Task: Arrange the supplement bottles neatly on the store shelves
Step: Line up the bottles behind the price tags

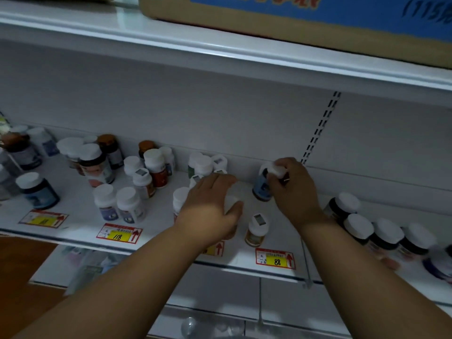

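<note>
White store shelf (80,231) carries scattered supplement bottles (127,204), cardboard box (293,20) on shelf above. My left hand (210,206) curls over white-capped bottle (231,201) mid-shelf. My right hand (293,189) grips cap of blue-labelled bottle (262,187) near back wall.

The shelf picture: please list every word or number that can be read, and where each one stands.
"118": price tag on the shelf edge.
"88": price tag, further right.
"(115": cardboard box on the upper shelf; its other print is cut off.
Far-left tag and bottle labels: too blurred.
</note>
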`<state>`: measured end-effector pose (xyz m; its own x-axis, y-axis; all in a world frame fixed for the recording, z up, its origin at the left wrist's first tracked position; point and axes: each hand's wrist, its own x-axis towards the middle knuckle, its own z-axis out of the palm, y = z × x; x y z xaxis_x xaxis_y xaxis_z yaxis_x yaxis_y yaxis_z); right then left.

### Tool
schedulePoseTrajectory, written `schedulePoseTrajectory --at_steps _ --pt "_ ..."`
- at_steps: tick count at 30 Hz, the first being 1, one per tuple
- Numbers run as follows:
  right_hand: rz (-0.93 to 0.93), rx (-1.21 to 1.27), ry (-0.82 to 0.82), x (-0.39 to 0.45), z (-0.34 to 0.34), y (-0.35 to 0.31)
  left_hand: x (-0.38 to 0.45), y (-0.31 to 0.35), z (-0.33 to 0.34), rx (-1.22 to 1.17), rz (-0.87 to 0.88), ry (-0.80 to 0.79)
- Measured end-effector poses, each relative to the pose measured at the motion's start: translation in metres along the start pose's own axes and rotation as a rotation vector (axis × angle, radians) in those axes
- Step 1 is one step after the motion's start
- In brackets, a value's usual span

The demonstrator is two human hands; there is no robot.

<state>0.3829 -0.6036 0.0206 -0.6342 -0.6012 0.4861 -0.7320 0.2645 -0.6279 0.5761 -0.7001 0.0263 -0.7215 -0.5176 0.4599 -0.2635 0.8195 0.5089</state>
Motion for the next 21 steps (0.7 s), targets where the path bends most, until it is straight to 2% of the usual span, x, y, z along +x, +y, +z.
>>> schedulePoseTrajectory --at_steps 5,12,16,21 --pt "-0.015 0.175 -0.108 -0.006 0.033 -0.104 -0.015 -0.045 -0.045 -0.049 -0.024 0.034" --pt "0.013 0.387 -0.158 -0.050 0.149 -0.230 -0.072 -0.165 -0.153 0.078 -0.030 -0.003" --pt "-0.032 0.299 -0.233 -0.060 0.210 -0.283 -0.099 -0.228 -0.204 0.146 -0.082 -0.062" --pt "-0.028 0.124 -0.255 -0.056 0.270 -0.305 -0.105 -0.284 -0.231 0.254 -0.070 -0.021"
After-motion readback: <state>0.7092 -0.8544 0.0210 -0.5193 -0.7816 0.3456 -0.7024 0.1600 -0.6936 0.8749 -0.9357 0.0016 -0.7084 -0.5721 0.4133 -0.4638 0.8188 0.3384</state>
